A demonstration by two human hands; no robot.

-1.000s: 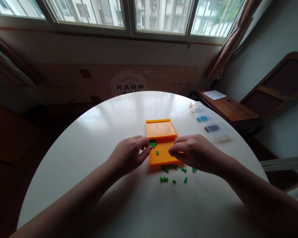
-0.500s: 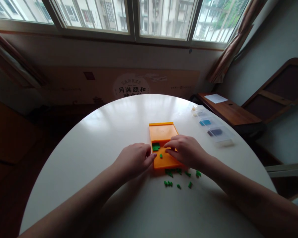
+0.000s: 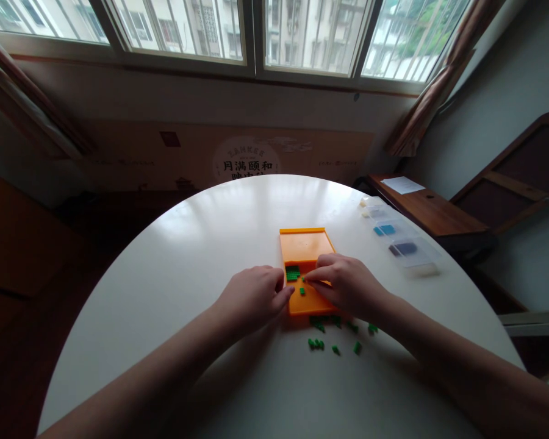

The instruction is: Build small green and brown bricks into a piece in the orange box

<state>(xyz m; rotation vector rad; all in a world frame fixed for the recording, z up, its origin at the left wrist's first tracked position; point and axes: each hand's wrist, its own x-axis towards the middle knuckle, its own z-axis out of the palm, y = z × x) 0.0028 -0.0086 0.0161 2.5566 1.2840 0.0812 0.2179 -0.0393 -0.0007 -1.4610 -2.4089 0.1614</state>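
Note:
An orange hinged box [image 3: 318,305] lies opened out on the white round table, with its lid half away from me. A cluster of green building blocks [image 3: 293,273] sits in the box's left far corner. One loose green block [image 3: 302,291] rests on the bare orange floor nearer to me. My left hand [image 3: 256,299] is closed at the box's left edge, its thumb reaching over the rim. Inside the box, my right hand [image 3: 348,283] pinches a tiny green block [image 3: 303,278] between thumb and forefinger, just right of the cluster.
Several loose green blocks [image 3: 315,344] are scattered on the table [image 3: 174,280] in front of the box. At the right stands a clear compartment case [image 3: 416,259] with blue and dark pieces. A wooden desk [image 3: 439,210] with paper is beyond it.
My right fingers have closed together and now show a tiny green block at their tips beside the cluster. My left hand stays at the box edge. The whole view has shifted slightly.

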